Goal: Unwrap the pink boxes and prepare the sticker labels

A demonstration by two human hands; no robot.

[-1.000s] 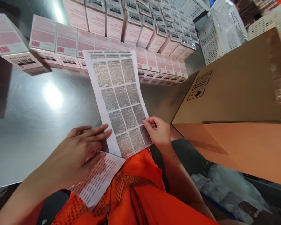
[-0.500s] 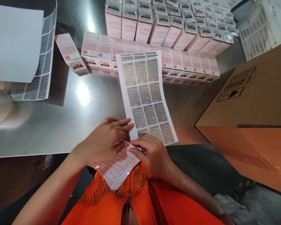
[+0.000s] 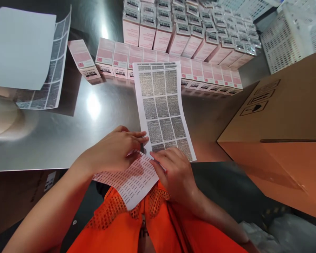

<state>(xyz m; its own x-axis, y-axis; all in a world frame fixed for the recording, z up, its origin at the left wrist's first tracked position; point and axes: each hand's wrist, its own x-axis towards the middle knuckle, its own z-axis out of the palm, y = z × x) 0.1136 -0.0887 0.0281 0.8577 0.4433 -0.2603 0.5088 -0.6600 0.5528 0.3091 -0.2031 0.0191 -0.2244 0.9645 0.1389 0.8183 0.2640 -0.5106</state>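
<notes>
A sheet of printed labels (image 3: 162, 105) lies over the table's front edge, rows of small dark text facing up. Its lower end turns down toward my body, where a white sheet with rows of short printed dashes (image 3: 137, 184) shows, apparently its backing. My left hand (image 3: 116, 149) rests on the left margin with two fingers stretched out, the thumb tucked against the dashed paper. At the fold, my right hand (image 3: 175, 172) pinches the sheet's lower edge between thumb and forefinger. What sits between those fingertips is partly hidden.
Pink-and-white cartons (image 3: 104, 58) lie in a row behind the sheet; more cartons (image 3: 147, 31) stand upright behind them. Left are white paper (image 3: 21, 49) over another label sheet (image 3: 56, 70) and a pale roll (image 3: 1, 116). Right are a cardboard box (image 3: 279, 112) and white basket (image 3: 276, 42).
My right hand's fingertips have shifted slightly up along the fold, and more of the dashed paper shows between my hands. My left hand stays nearly in place. The view has tilted slightly.
</notes>
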